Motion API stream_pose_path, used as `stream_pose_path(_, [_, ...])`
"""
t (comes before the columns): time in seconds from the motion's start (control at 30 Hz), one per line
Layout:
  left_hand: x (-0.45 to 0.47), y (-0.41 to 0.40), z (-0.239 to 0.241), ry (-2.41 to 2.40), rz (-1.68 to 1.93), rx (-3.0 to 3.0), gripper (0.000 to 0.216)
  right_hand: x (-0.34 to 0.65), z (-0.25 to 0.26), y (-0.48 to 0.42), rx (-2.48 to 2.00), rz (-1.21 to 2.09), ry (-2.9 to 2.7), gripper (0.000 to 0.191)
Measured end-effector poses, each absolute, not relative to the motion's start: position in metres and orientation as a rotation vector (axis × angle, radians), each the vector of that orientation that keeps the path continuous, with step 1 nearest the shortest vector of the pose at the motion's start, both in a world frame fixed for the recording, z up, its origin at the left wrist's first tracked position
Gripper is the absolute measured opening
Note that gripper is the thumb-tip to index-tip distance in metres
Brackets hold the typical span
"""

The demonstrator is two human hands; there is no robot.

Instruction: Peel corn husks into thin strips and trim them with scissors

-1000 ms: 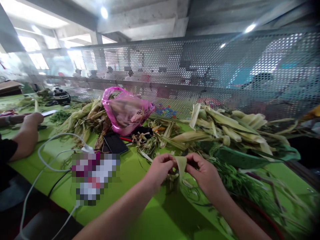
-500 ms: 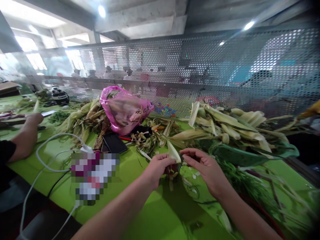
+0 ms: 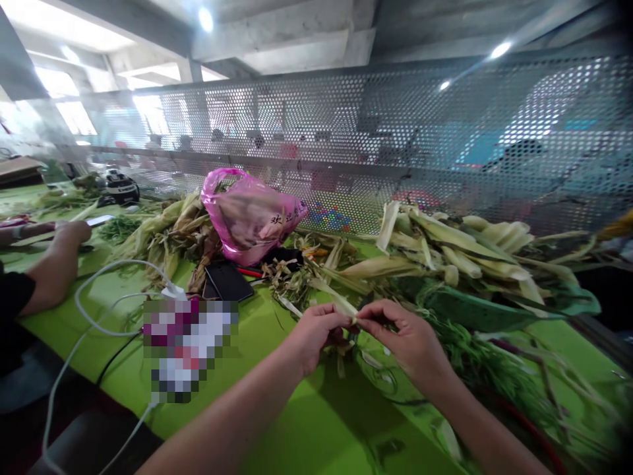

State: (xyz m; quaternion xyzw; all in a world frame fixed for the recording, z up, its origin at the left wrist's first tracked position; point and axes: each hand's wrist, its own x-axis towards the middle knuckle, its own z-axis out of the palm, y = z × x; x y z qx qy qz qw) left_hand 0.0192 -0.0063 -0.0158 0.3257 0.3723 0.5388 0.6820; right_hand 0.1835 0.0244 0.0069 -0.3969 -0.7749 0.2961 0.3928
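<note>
My left hand (image 3: 316, 332) and my right hand (image 3: 405, 340) meet over the green table (image 3: 277, 422), both pinching a pale corn husk strip (image 3: 336, 302) that runs up and left from my fingertips. Dry husk scraps (image 3: 341, 353) hang below my left fingers. A pile of husked corn and pale husks (image 3: 445, 254) lies just behind my hands. A green basket (image 3: 469, 310) sits under that pile, to the right of my right hand.
A pink plastic bag (image 3: 250, 214) and a black phone (image 3: 228, 282) lie behind left, beside another husk heap (image 3: 168, 234). White cables (image 3: 99, 310) cross the table. Another person's arm (image 3: 44, 270) rests at far left. Perforated metal screen (image 3: 395, 138) backs the table.
My right hand let go of the husk half a second ago and has now closed on it again at my left fingertips; the strip now points up and left.
</note>
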Motion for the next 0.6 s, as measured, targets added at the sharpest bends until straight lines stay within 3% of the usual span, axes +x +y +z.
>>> stream_pose_path(0.37, [0.0217, -0.0093, -0.0067, 0.986, 1.239, 1.065, 0.019, 0.1796, 0.005, 0.0188, -1.115, 0.838, -1.878, 0.016])
stream_pose_path(0.6, [0.0219, -0.0082, -0.0089, 0.955, 1.24, 0.927, 0.018, 0.1815, 0.0075, 0.0197, -0.981, 0.957, -1.83, 0.018])
